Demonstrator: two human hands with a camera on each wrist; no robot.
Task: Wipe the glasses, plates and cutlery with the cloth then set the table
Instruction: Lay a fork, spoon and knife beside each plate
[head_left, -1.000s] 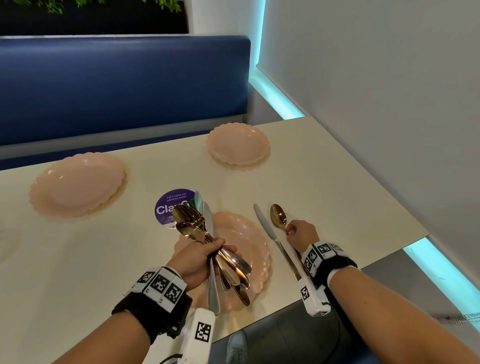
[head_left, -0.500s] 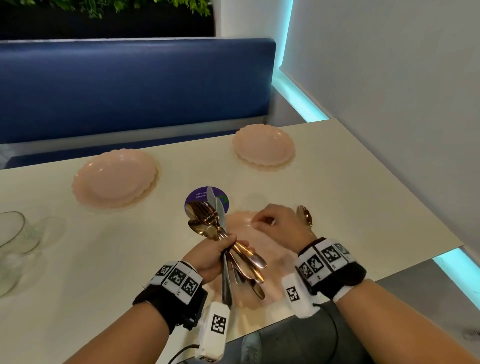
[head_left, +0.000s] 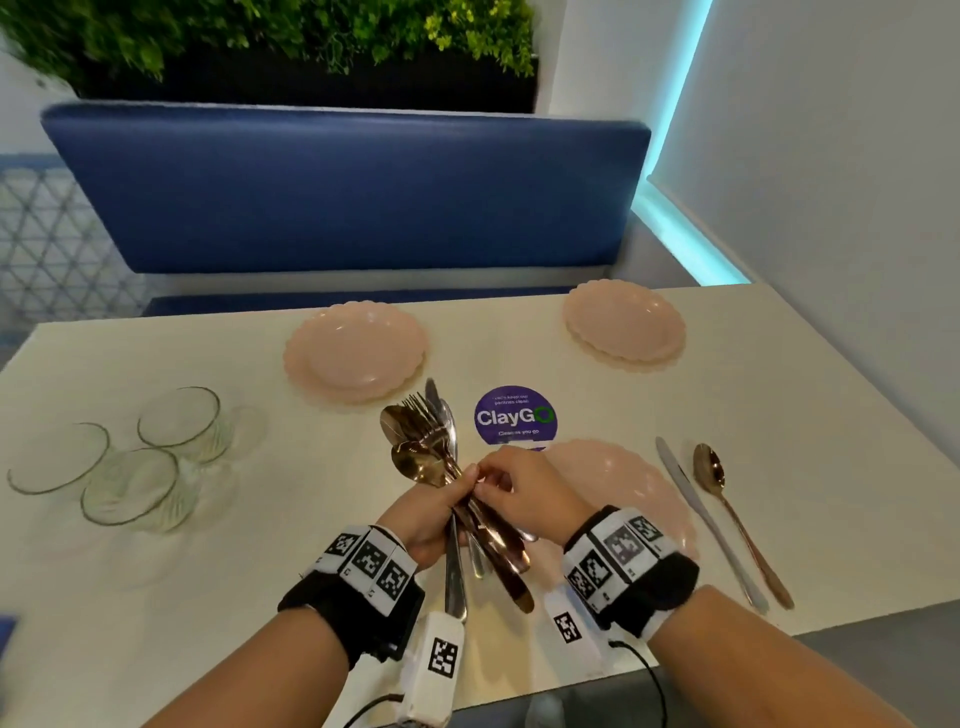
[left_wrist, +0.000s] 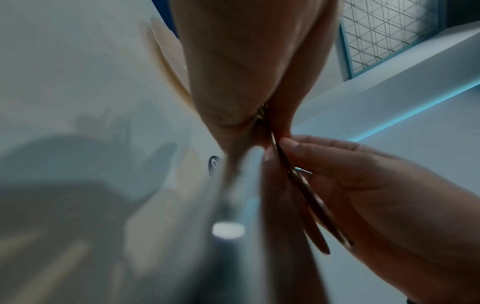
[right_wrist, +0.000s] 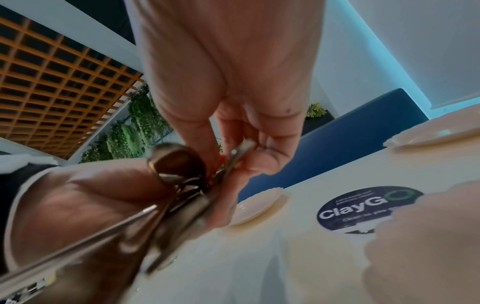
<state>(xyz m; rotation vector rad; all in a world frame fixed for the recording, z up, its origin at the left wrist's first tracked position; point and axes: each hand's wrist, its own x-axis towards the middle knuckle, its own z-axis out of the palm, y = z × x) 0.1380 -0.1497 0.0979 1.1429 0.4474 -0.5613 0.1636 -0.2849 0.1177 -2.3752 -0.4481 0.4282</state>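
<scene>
A: Biggest first. Blue bench (head_left: 343, 192) behind, cream table (head_left: 270, 519) in front of it.

B: Plates?

A: Three pink ones. Left far plate (head_left: 356, 351), right far plate (head_left: 625, 323), near plate (head_left: 623, 483) partly under the right wrist. Purple sticker (head_left: 514, 415) sits between them.

B: Glasses?

A: Three glasses (head_left: 140, 457) grouped at the table's left.

B: Hands?

A: Left hand (head_left: 426, 514) curled tight round a cutlery bundle (head_left: 441, 462), heads pointing away. Right hand (head_left: 524, 493) pinches one piece in that bundle with thumb and fingertips; which piece, I can't tell, too blurred.

B: Anything laid out?

A: Knife (head_left: 706, 519) and spoon (head_left: 737, 525) flat on the table, side by side, just right of the near plate.
</scene>
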